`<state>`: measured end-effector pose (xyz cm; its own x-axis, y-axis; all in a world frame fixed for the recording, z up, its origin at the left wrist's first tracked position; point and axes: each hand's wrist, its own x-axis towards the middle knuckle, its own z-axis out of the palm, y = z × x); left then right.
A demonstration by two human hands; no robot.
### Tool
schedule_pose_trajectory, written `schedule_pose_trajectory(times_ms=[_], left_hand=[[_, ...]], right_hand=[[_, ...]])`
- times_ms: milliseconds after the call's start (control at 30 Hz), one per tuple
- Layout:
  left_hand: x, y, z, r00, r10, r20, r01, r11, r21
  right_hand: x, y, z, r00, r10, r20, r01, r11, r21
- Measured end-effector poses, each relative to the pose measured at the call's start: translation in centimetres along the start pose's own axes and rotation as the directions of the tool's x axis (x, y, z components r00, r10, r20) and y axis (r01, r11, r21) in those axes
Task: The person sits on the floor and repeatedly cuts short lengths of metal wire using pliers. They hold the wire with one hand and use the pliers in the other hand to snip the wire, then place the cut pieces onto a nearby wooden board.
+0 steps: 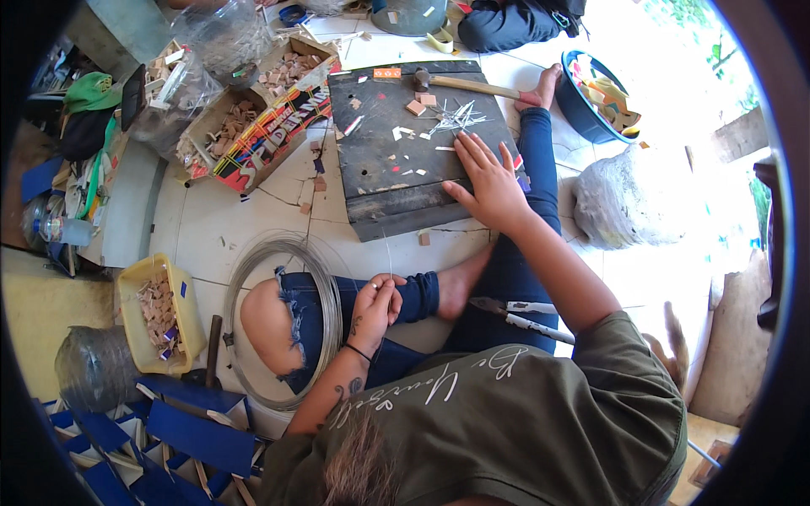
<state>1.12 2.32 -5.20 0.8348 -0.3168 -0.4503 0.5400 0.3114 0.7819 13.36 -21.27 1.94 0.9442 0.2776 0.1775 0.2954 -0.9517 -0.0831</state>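
My left hand [377, 305] is closed in a pinch above my lap, with a thin length of wire [389, 253] standing up from its fingers toward the dark wooden block [375, 173]. Around my bent left knee lies a coil of wire [234, 314], close to that hand. My right hand [489, 181] rests with its fingers stretched out on the block's right side. Just beyond its fingertips is a loose pile of short cut wire pieces [458, 116]. A hammer [472, 85] and a few small wooden squares [416, 107] lie on the block's far part.
A cutting tool with white handles [540, 327] lies across my lap. At the left are a cardboard box [278, 135] and a yellow tub [196, 316] of small wooden pieces. Blue panels [202, 434] fill the lower left; a blue basin [569, 84] stands at the far right.
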Motion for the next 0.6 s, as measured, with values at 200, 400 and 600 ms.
schedule_pose_trajectory(times_ms=[200,400,600], left_hand=[[-0.1,0.1,-0.2,1.0,0.009,-0.028,-0.01,0.999,-0.034],[0.0,-0.2,0.0,1.0,-0.006,0.01,0.006,1.0,-0.025],[0.1,-0.2,-0.3,1.0,0.007,-0.018,-0.007,1.0,-0.001]], right_hand=[[0.7,0.7,0.0,0.998,0.032,-0.054,-0.03,0.999,0.037],[-0.2,0.6,0.7,0.995,-0.008,-0.101,0.013,0.998,0.057],[2.1,-0.6,-4.3,0.976,0.129,-0.176,-0.075,0.956,0.284]])
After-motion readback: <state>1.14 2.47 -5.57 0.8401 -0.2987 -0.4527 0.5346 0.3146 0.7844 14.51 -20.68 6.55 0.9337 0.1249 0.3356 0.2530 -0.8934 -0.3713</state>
